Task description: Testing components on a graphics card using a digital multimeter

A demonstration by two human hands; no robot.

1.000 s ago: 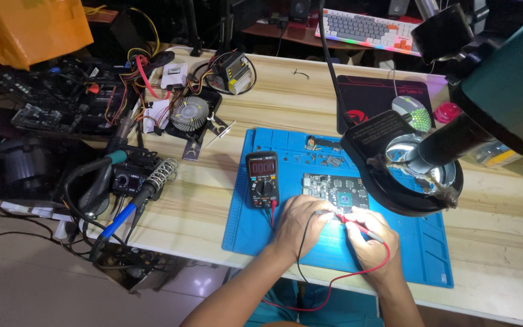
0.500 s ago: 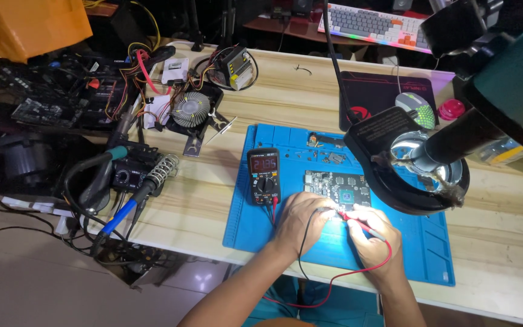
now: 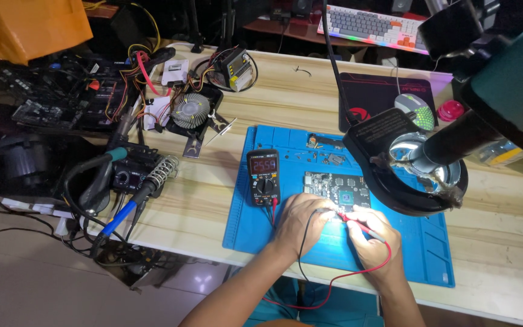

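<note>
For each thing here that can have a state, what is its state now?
multimeter: switched on, display lit
circuit board: flat on the blue mat, probed
left hand: holds the black probe
right hand: holds the red probe
magnifier lamp: lit, over the board
keyboard: backlit

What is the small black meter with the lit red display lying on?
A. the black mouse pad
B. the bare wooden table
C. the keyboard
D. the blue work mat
D: the multimeter lies near the left edge of the blue work mat, beside the circuit board that the left hand and right hand probe with its leads.
</note>
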